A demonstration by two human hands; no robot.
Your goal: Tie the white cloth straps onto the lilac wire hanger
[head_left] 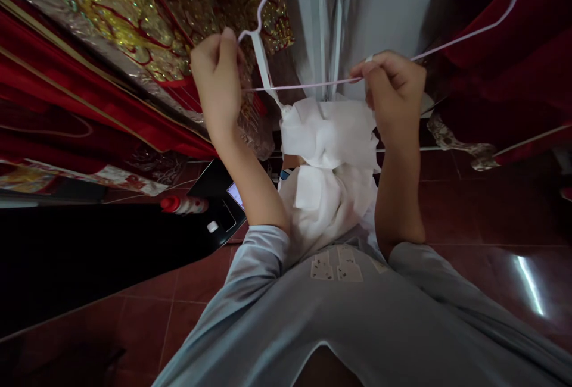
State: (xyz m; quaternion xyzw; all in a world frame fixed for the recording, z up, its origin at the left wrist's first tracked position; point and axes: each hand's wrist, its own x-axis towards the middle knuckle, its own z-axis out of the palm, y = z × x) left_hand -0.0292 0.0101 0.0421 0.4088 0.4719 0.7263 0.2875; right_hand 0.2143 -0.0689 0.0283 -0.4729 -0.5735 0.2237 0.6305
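Observation:
A thin pale-pink hanger (308, 86) spans the upper middle of the head view, its top out of frame. My left hand (218, 77) is closed around its left end, fingertips partly hidden. My right hand (393, 86) pinches the lower bar, with thumb and forefinger together. A white strap (261, 59) loops over the hanger's left notch, beside my left hand. From that strap hangs a white ruffled garment (333, 131), bunched in front of my body below the bar. No strap shows on the hanger's right notch.
Red and gold sequinned clothes (179, 12) hang close on the left, dark red ones (513, 77) on the right. A black table (134, 250) at left holds a red-capped bottle (185, 205), a phone and a small white case (212, 227). Red tiles (192, 283) cover the floor.

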